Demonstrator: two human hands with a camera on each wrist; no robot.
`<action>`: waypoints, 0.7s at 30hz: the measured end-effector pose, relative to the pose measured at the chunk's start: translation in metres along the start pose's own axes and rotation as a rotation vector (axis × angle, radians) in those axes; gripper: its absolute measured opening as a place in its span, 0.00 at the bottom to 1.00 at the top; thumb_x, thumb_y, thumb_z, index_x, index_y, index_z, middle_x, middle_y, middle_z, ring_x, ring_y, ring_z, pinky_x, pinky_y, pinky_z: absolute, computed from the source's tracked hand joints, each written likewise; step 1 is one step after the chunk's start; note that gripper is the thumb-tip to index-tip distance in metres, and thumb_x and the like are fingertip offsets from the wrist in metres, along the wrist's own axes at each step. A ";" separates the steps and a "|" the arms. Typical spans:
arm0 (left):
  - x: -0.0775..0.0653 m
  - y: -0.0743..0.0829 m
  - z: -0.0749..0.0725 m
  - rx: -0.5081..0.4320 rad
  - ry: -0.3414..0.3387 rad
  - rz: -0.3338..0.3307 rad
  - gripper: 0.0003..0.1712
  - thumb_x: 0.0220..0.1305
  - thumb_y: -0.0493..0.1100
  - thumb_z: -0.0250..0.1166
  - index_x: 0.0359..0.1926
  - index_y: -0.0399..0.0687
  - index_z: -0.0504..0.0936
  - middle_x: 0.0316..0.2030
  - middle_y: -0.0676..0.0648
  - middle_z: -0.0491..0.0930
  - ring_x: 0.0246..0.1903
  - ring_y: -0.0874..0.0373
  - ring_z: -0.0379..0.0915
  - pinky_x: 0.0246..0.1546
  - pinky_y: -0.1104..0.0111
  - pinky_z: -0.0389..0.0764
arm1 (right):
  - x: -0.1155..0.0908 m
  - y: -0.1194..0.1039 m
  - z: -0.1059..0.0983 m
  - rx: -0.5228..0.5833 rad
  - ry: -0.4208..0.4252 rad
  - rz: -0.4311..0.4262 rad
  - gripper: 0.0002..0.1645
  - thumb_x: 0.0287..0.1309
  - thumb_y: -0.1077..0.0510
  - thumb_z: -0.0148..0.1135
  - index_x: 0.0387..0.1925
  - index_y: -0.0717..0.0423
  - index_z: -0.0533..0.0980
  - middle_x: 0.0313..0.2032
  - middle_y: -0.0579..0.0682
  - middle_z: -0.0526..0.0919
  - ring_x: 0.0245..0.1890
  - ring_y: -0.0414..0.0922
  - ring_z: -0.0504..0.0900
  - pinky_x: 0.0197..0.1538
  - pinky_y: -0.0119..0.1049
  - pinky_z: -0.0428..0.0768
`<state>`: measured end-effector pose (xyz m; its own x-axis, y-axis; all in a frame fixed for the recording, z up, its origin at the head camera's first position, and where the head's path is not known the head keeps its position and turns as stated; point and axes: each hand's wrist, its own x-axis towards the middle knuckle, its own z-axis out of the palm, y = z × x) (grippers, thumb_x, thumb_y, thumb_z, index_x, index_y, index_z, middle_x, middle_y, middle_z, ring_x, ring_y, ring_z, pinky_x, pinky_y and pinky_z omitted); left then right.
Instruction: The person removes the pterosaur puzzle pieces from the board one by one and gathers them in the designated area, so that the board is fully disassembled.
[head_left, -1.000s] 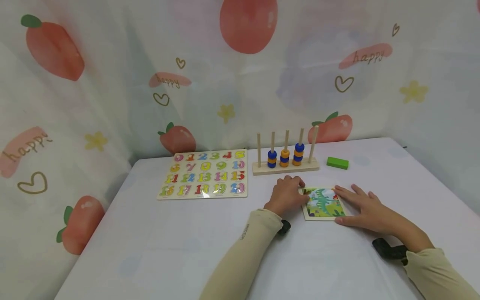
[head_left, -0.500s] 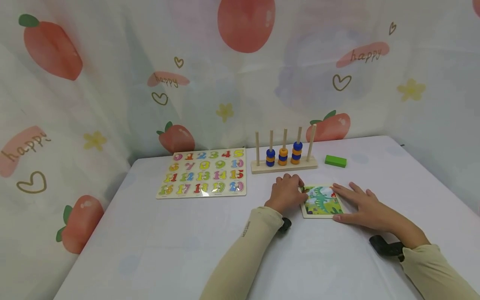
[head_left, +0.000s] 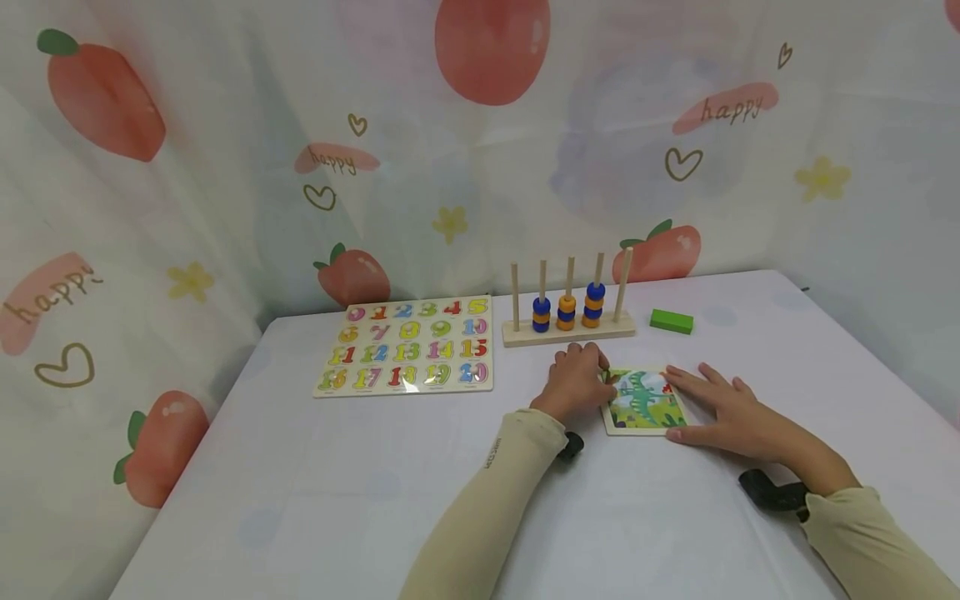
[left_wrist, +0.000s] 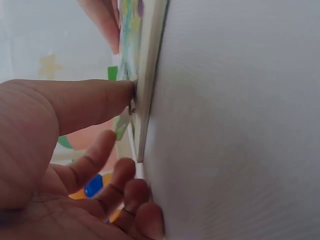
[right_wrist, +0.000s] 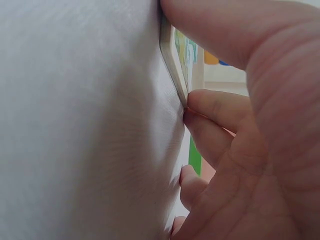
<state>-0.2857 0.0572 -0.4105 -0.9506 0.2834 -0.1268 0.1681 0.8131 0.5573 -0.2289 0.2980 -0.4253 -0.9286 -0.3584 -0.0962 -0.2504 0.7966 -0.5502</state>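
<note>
A small wooden dinosaur jigsaw puzzle (head_left: 647, 403) lies flat on the white tabletop, right of centre. My left hand (head_left: 573, 382) is at its left edge. In the left wrist view its thumb and index finger pinch a small puzzle piece (left_wrist: 121, 124), which stands tilted at the board's corner. The other fingers of that hand are bent beside the board. On the opposite side, my right hand (head_left: 738, 422) rests with fingers spread and fairly straight. Its thumb touches the near right corner and its index finger the far right corner, as the right wrist view also shows.
Behind the puzzle stands a wooden peg rack (head_left: 570, 335) with blue and orange beads. A green block (head_left: 672, 322) lies to its right. To the left is a number puzzle board (head_left: 408, 348). A fruit-printed curtain (head_left: 480, 183) hangs behind the table.
The view has shifted slightly. The left hand's fingers have moved a little at the puzzle's far left corner; the right hand stays on the right edge.
</note>
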 end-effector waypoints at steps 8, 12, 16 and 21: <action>0.000 -0.002 0.002 -0.009 0.006 0.017 0.17 0.70 0.46 0.75 0.55 0.50 0.85 0.46 0.54 0.77 0.47 0.57 0.68 0.57 0.66 0.73 | -0.002 -0.007 0.005 -0.047 0.015 -0.016 0.56 0.63 0.37 0.74 0.81 0.57 0.61 0.79 0.72 0.56 0.76 0.81 0.41 0.67 0.83 0.33; -0.001 -0.001 0.000 0.015 -0.006 0.003 0.22 0.71 0.48 0.74 0.62 0.49 0.82 0.50 0.52 0.77 0.49 0.57 0.69 0.58 0.65 0.75 | 0.001 -0.016 0.009 -0.177 0.047 -0.029 0.51 0.65 0.32 0.69 0.79 0.52 0.66 0.77 0.71 0.60 0.74 0.83 0.48 0.63 0.87 0.42; -0.002 0.000 -0.003 0.024 -0.027 0.017 0.21 0.72 0.48 0.73 0.61 0.48 0.83 0.50 0.51 0.76 0.50 0.56 0.69 0.57 0.64 0.76 | 0.002 -0.024 0.011 -0.260 0.067 -0.025 0.48 0.65 0.31 0.68 0.77 0.52 0.70 0.75 0.71 0.61 0.72 0.83 0.51 0.60 0.89 0.46; 0.000 -0.001 -0.002 0.015 -0.027 0.023 0.18 0.71 0.48 0.74 0.58 0.49 0.85 0.49 0.51 0.76 0.49 0.56 0.68 0.57 0.65 0.75 | 0.002 -0.028 0.011 -0.289 0.067 -0.014 0.48 0.64 0.32 0.70 0.75 0.53 0.71 0.74 0.72 0.62 0.71 0.83 0.52 0.60 0.89 0.48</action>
<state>-0.2859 0.0555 -0.4095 -0.9390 0.3157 -0.1366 0.1939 0.8137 0.5480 -0.2208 0.2699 -0.4195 -0.9381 -0.3450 -0.0303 -0.3219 0.9008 -0.2916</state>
